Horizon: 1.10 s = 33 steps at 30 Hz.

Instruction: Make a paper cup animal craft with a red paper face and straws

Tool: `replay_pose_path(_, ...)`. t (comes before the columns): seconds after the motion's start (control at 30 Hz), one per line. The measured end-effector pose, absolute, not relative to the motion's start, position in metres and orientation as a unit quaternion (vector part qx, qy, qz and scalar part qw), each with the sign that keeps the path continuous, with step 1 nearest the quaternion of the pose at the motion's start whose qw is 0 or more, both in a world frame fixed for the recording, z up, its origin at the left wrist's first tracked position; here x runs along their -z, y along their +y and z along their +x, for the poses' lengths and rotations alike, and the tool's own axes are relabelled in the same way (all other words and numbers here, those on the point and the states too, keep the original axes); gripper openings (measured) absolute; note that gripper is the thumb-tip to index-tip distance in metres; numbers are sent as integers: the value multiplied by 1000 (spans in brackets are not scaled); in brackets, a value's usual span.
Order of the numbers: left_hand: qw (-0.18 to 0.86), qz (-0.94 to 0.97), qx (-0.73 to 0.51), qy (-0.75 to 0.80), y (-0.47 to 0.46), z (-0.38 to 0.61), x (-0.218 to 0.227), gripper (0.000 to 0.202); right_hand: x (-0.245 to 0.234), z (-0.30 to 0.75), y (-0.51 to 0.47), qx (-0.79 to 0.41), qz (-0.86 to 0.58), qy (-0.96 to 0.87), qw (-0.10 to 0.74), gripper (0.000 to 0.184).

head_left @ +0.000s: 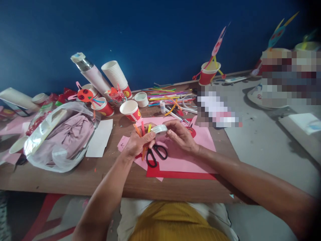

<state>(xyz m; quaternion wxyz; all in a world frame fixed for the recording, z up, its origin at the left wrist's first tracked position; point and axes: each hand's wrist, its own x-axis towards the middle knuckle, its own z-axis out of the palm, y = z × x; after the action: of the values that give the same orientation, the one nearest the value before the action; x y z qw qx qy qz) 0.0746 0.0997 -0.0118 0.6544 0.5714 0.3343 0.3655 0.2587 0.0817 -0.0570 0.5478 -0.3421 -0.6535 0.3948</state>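
My left hand (pixel 136 144) is closed around a few thin coloured strips, orange, red and yellow (pixel 149 128), and its thumb also pinches a roll of clear tape (pixel 159 129). At the roll's right edge, the bent fingers of my right hand (pixel 183 136) close on the tape. Whether a loose tape end is between them cannot be made out. Just below the hands lie black-handled scissors (pixel 152 160), blades hidden. Beneath are a pink paper sheet (pixel 195 160) and a red sheet (pixel 175 174).
Paper cups (pixel 130 111) stand behind my hands, beside a tall cup stack (pixel 116 75) and thin coloured sticks (pixel 170 95). A plastic bag with cloth (pixel 62 140) and white card (pixel 99 139) lie left. Back right, a red cup (pixel 209 73) holds a paper figure.
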Motion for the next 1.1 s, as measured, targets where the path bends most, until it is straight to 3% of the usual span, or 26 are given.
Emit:
replay_pose_path(0.2,507,727,-354,300,102,74,1,9,48,263,81,-376,-331,-679,536,22)
replay_pose_path(0.57,408,812,-308,281,99,77,0,16,52,269,83,-300,-387,-736,467,21)
replay_pose_path(1.1,444,779,-283,340,99,71,2,16,53,267,85,-283,-380,-726,499,20)
